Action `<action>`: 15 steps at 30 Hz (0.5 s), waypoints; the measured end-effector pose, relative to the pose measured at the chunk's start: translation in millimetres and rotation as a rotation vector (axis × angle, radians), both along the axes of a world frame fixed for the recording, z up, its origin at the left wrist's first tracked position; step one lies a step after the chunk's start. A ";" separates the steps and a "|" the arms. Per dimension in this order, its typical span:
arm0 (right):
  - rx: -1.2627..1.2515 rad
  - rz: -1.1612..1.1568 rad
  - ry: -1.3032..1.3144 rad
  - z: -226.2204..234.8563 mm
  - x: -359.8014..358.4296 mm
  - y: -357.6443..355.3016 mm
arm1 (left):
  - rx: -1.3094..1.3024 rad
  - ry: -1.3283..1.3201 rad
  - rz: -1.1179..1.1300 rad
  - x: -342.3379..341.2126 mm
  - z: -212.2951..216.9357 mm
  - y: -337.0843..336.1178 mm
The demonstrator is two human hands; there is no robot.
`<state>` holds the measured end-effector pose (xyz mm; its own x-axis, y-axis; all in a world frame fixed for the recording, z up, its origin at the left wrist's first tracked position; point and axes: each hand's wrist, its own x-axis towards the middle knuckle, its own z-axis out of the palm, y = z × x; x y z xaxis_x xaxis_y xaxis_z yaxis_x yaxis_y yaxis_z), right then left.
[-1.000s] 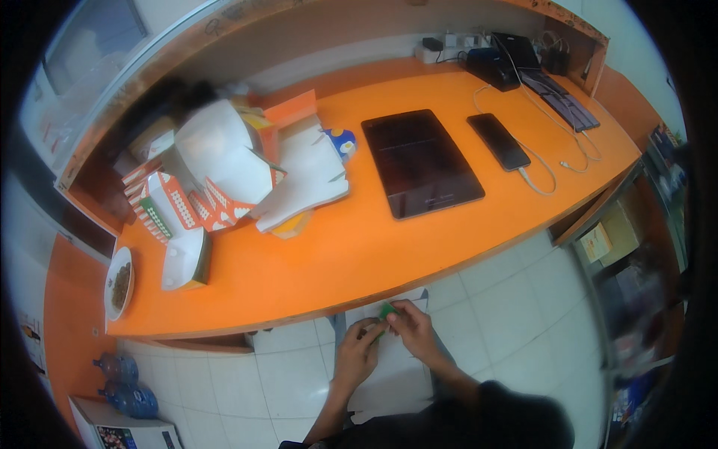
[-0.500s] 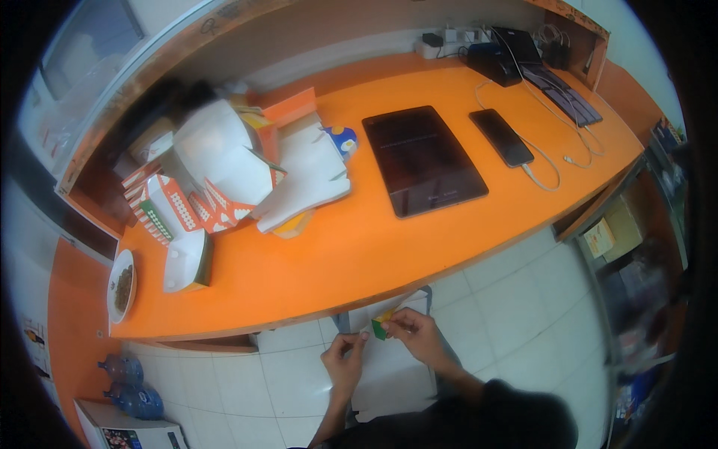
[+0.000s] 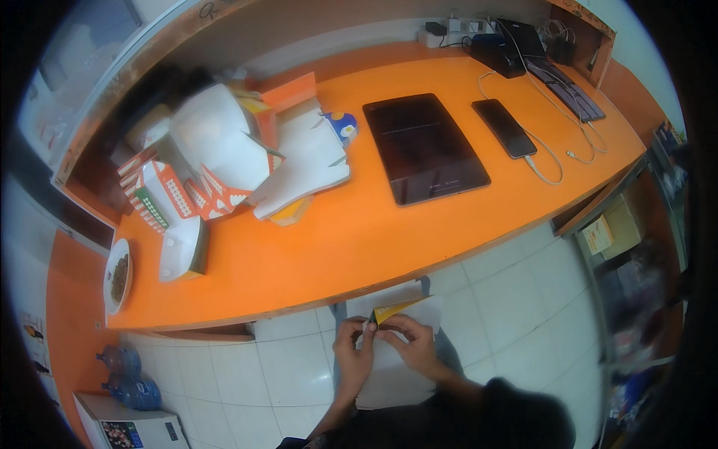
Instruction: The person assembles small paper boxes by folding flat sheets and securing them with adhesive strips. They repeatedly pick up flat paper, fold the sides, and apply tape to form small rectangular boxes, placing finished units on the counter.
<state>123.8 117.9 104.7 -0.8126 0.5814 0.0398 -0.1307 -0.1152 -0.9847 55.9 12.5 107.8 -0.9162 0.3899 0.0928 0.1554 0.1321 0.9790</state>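
Over my lap, below the counter's front edge, my left hand [image 3: 353, 350] and my right hand [image 3: 413, 346] meet at a piece of cardboard [image 3: 393, 308] with yellow and dark green print. Both hands are closed, with thumbs and fingertips pinching its edge close together. A yellow strip slants up to the right from between the fingers. Under my hands lies a large white surface [image 3: 387, 383], apparently the card's plain side; its join to the printed part is hidden by my fingers.
The orange counter [image 3: 299, 262] holds cut and folded printed cartons [image 3: 224, 142], a small white tray-like carton piece [image 3: 183, 251], a bowl of brown bits [image 3: 118, 277], a tablet [image 3: 426, 150] and a phone [image 3: 505, 129] on a cable. Water jugs [image 3: 134, 382] stand lower left.
My left hand has moved right and up to the cardboard, closing the gap to my right hand. More of the yellow strip shows. The view has shifted slightly.
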 end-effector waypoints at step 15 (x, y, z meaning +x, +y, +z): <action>-0.164 0.188 -0.036 -15.7 5.5 27.0 | 0.120 -0.121 -0.352 -6.9 12.6 -10.1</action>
<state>129.3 144.9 88.9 -0.9062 0.4165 -0.0731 -0.0574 -0.2925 -0.9545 48.9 2.4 120.4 -0.7356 0.6751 0.0564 0.0532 -0.0254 0.9983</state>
